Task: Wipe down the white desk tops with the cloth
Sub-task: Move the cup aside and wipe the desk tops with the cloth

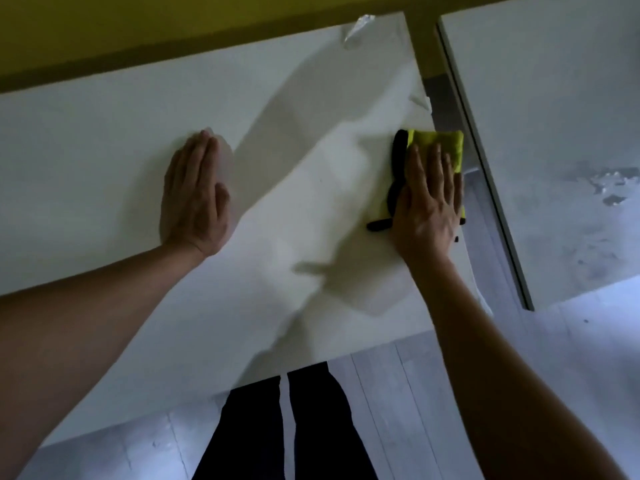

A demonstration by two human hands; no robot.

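1. Right hand (427,199) lies flat, palm down, on a folded yellow-green cloth with black edging (437,147); fingers (433,161) straight and close together, pressing the cloth, not pinching it.
2. Cloth sits at the right edge of the near white rectangular worktop (104,150), just beside the grey gap (450,112) that separates it from the next desk.
3. Left hand (195,192) is flat on bare worktop, well apart from the cloth; fingers together and extended, holding nothing, looks like bracing.
4. Progress judgement: wiping is under way on the near worktop; cloth at the right edge suggests a stroke end there. No wet trail or dirt is clear enough to tell which parts are done.
5. Second white worktop (554,98) on the right shows grey smudges and flaky marks (609,185); it looks not yet wiped.
6. Left to do, likely: the rest of the near worktop, then the right one.
7. Peeling clear film bit (356,27) at the far edge, untouched.
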